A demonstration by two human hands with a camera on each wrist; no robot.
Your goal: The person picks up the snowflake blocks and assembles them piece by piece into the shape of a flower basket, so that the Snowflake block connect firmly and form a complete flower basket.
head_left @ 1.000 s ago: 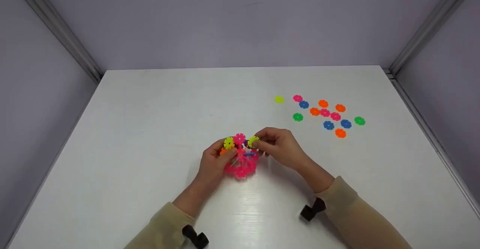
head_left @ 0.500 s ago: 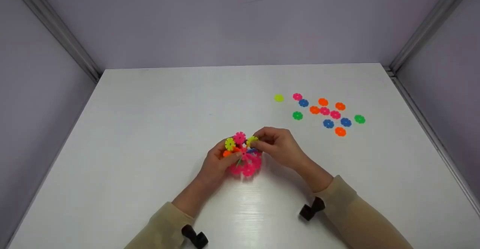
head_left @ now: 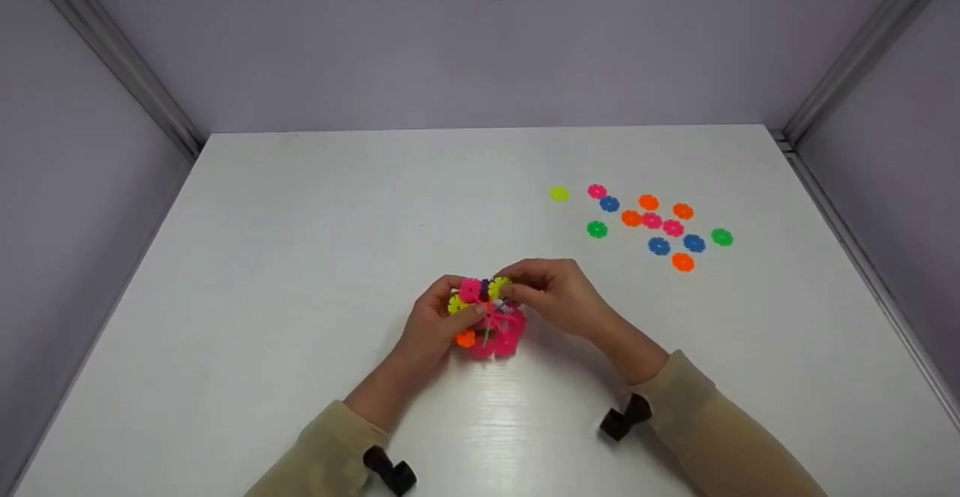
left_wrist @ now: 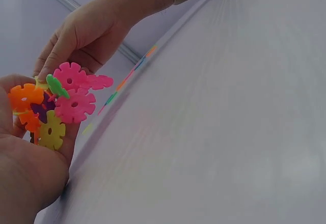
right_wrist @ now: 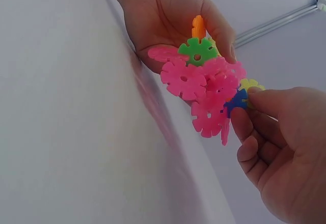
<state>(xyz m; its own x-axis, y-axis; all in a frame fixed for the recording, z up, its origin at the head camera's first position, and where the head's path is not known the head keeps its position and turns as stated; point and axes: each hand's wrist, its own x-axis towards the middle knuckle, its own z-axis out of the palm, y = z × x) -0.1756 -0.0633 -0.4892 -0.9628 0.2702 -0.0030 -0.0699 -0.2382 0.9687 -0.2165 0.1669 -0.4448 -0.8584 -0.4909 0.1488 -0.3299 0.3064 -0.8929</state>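
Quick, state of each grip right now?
Left grip: closed, holding the cluster of joined flower-shaped pieces.
Right grip: closed, pinching a yellow piece at the cluster's edge.

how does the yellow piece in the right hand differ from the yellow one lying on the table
The pinched yellow flower disc is partly covered by the right hand; the loose yellow flower disc has no hand on it. The pinched one is tilted up off the white table; the loose one lies flat. The pinched one is at the multicoloured cluster; the loose one lies apart. Both are yellow.
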